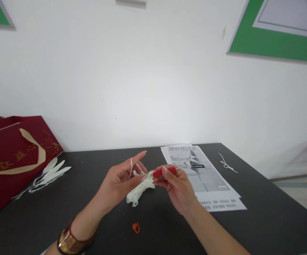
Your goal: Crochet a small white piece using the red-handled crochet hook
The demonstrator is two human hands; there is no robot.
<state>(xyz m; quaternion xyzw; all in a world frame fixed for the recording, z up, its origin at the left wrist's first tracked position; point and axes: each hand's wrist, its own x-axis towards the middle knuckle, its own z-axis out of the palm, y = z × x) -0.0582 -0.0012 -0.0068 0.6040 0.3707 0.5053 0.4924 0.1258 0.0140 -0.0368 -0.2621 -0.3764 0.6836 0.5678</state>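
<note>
My right hand (178, 189) is closed around the red handle of a crochet hook (164, 172), which points left into the stitches. Between the thumb and fingers of my left hand (121, 182) is a piece of white crochet work (141, 189), its lower edge hanging in loose loops. White yarn runs over the raised left index finger. Both hands are close together above the table, and the hook's tip is hidden among yarn and fingers. Nearer to me on the table lies an orange stitch marker (135, 227).
A dark red gift bag (12, 152) with a cream ribbon handle stands at the left. Beside it lie white leaf-shaped crocheted pieces (51, 173). Printed sheets (209, 184) rest behind my right hand, and a short white string (226, 163) lies farther right on the black table (95, 163).
</note>
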